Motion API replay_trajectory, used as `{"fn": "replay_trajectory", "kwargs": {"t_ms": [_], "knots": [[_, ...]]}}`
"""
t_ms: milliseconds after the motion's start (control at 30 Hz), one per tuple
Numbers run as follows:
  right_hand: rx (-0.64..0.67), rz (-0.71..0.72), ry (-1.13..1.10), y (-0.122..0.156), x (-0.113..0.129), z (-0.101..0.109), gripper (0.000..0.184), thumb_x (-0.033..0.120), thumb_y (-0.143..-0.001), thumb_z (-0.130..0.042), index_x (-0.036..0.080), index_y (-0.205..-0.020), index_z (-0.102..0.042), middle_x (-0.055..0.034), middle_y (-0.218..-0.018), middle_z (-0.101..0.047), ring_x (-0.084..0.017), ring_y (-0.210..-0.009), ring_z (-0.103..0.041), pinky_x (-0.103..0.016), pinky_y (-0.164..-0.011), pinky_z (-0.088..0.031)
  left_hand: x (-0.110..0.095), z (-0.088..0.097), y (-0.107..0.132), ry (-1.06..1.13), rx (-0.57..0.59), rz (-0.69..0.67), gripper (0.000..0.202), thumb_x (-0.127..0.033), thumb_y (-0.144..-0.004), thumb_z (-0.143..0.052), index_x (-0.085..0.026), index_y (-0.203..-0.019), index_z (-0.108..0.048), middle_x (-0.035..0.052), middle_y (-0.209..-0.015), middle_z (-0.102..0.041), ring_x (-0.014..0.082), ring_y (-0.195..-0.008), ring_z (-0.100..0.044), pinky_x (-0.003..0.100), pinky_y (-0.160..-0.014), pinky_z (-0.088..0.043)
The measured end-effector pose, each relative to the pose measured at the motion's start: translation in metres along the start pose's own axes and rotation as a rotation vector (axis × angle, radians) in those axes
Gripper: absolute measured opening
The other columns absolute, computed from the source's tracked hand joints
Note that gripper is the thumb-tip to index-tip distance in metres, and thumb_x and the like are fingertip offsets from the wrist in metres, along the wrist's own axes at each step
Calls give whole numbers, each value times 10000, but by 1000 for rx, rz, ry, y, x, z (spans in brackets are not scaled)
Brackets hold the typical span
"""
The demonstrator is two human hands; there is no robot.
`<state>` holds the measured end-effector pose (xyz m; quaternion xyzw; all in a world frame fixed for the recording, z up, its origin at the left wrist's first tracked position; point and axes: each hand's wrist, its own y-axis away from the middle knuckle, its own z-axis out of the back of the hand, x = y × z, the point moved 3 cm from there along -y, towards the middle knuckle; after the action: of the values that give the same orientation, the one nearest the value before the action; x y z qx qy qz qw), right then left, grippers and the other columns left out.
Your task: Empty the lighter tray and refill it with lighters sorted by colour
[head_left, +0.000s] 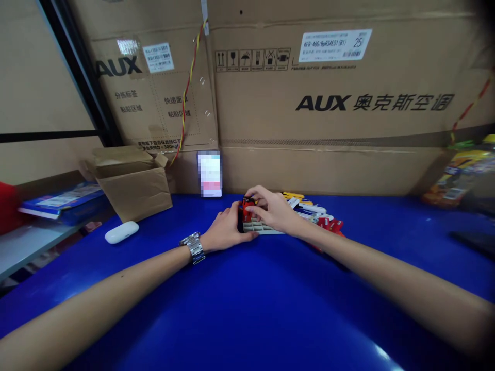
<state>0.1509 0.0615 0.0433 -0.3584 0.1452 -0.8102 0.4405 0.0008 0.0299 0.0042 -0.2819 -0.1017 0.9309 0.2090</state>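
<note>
My right hand (270, 208) pinches a small red-and-black object (248, 210) whose kind I cannot make out. It is held over the left end of a pale compartment tray (266, 228) on the blue table. My left hand (226, 229), below a silver watch, is closed around the tray's left end, with its thumb along the near edge. Its fingertips are close to the red object; whether they touch it I cannot tell. Behind my right wrist lies a pile of white and yellow slim pieces (311, 208), with red pieces (330, 224) beside it.
An open cardboard box (133, 193) and a white earbud case (121, 232) are on the left. A lit phone (210, 174) leans on large AUX cartons (317, 170) at the back. A snack package (450, 180) and a dark flat object (474, 243) are on the right.
</note>
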Motion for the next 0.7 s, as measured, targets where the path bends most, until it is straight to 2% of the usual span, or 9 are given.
{"fn": "replay_trajectory", "kwargs": {"t_ms": [133, 267, 333, 500, 600, 700], "knots": [[1, 142, 149, 2, 5, 2, 165, 202, -874, -514, 195, -1027, -575, -52, -927, -661, -169, -795, -607, -318, -732, -470, 0, 0, 0, 2, 10, -30, 715, -592, -693, -636, -163, -1218, -407, 146, -1116, -577, 325, -1003, -572, 496, -844, -445], [-2, 196, 231, 2, 11, 6, 153, 213, -890, -490, 185, -985, -606, -93, -967, -629, -207, -910, -560, -355, -798, -454, 1, 0, 0, -12, 7, -21, 765, -593, -699, -632, -146, -1264, -374, 157, -1110, -576, 334, -1020, -561, 503, -844, -448], [20, 181, 249, 2, 12, 5, 151, 224, -895, -478, 195, -952, -615, -93, -957, -626, -219, -936, -542, -371, -814, -443, 1, -1, 0, -6, 6, -15, 773, -596, -694, -633, -149, -1266, -368, 154, -1096, -583, 335, -1006, -567, 505, -830, -452], [50, 38, 159, 3, 12, 3, 182, 194, -887, -456, 193, -904, -637, -52, -853, -652, -168, -749, -571, -323, -722, -439, 1, -1, 0, 39, 4, -23, 764, -577, -682, -651, -169, -1268, -380, 138, -1089, -593, 326, -985, -577, 501, -817, -459], [82, 60, 197, 5, 17, 10, 231, 234, -879, -477, 202, -1008, -665, -69, -900, -645, -192, -826, -573, -344, -769, -431, 1, 0, 0, 46, 1, -14, 776, -575, -678, -655, -158, -1272, -381, 147, -1099, -591, 330, -998, -575, 503, -834, -456], [47, 46, 264, 9, 20, 31, 363, 308, -888, -476, 208, -1215, -596, -102, -983, -614, -219, -900, -561, -366, -798, -425, 0, 0, 0, 72, -3, 1, 808, -572, -673, -656, -143, -1290, -362, 162, -1121, -587, 340, -1015, -572, 511, -842, -455]]}}
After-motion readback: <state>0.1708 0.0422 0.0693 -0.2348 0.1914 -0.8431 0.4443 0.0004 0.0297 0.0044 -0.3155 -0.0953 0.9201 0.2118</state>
